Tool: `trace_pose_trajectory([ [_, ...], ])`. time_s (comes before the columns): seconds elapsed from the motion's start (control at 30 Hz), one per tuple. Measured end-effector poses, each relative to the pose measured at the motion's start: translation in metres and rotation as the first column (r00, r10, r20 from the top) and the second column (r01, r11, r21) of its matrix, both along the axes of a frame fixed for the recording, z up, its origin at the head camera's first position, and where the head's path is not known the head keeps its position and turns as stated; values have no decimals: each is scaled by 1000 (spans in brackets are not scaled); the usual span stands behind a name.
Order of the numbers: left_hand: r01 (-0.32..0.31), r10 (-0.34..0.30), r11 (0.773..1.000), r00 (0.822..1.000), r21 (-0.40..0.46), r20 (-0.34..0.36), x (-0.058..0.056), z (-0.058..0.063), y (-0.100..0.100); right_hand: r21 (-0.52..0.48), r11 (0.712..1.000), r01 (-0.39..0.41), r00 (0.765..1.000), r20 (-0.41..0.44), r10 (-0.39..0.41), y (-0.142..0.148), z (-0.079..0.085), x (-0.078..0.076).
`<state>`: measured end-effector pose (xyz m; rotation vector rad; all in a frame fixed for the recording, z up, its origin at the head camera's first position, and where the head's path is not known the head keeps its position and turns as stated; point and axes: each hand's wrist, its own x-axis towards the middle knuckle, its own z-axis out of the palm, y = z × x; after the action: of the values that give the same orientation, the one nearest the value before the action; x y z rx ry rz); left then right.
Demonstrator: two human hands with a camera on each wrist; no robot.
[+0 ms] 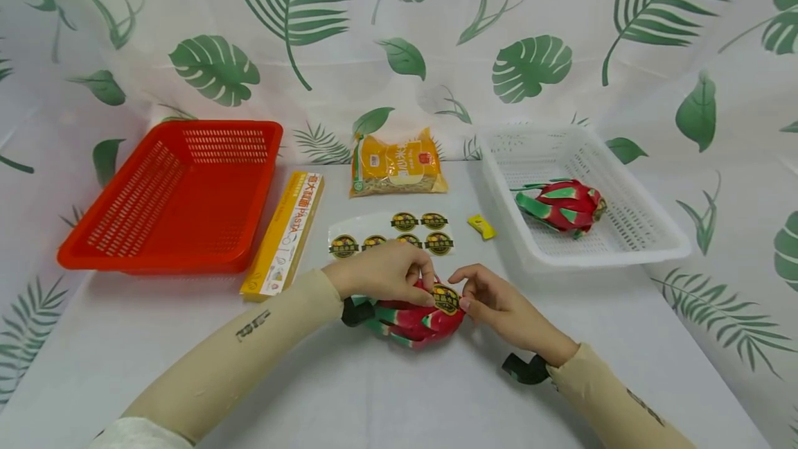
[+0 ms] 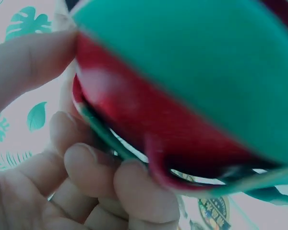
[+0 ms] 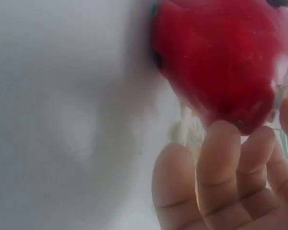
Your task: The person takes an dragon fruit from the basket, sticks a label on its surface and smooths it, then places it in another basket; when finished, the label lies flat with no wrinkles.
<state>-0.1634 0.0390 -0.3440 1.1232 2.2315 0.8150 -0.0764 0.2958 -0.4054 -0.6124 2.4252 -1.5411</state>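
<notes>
A red dragon fruit with green scales [image 1: 414, 321] lies on the table between both hands. On its upper side is a black-and-gold oval sticker [image 1: 446, 299]. The left hand [image 1: 383, 272] reaches over the fruit, thumb and index tips meeting at the sticker's left edge. In the left wrist view, its other fingers [image 2: 146, 191] curl against the fruit. The right hand [image 1: 501, 307] is at the fruit's right end, its thumb by the sticker's right edge and its index finger apart from the thumb. In the right wrist view, its fingers [image 3: 218, 153] touch the fruit's tip.
Behind the hands lies a sticker sheet [image 1: 349, 227], with a yellow candy [image 1: 481, 226] beside it. A pasta box [image 1: 283, 234] and red basket [image 1: 206, 206] are left; a yellow grain bag [image 1: 399, 166] stands behind. Right, a white basket [image 1: 598, 255] holds another dragon fruit [image 1: 564, 206].
</notes>
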Motion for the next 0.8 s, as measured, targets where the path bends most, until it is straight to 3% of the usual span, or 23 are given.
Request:
trace_pose_trajectory([
  [0.17, -40, 38, 999, 997, -23, -71, 1, -1, -5, 47, 984, 174, 985, -5, -174, 15, 13, 10],
  [0.33, -49, 47, 992, 999, -112, -24, 0, -6, -14, 53, 940, 337, 939, 62, -339, 45, 25, 22],
  [0.43, -42, 38, 986, 999, -163, -27, 2, -10, -17, -10, 912, 410, 906, 117, -406, 65, 25, 29],
  [0.5, -33, 28, 985, 999, -171, -32, 3, -12, -18, -106, 890, 443, 891, 165, -423, 78, 23, 31],
  [0.63, -21, 15, 983, 999, -183, -34, 5, -13, -19, -328, 812, 482, 872, 265, -411, 100, 19, 34],
  [0.8, -11, 4, 979, 999, -203, -33, 7, -14, -18, -531, 671, 517, 854, 375, -361, 122, 18, 33],
])
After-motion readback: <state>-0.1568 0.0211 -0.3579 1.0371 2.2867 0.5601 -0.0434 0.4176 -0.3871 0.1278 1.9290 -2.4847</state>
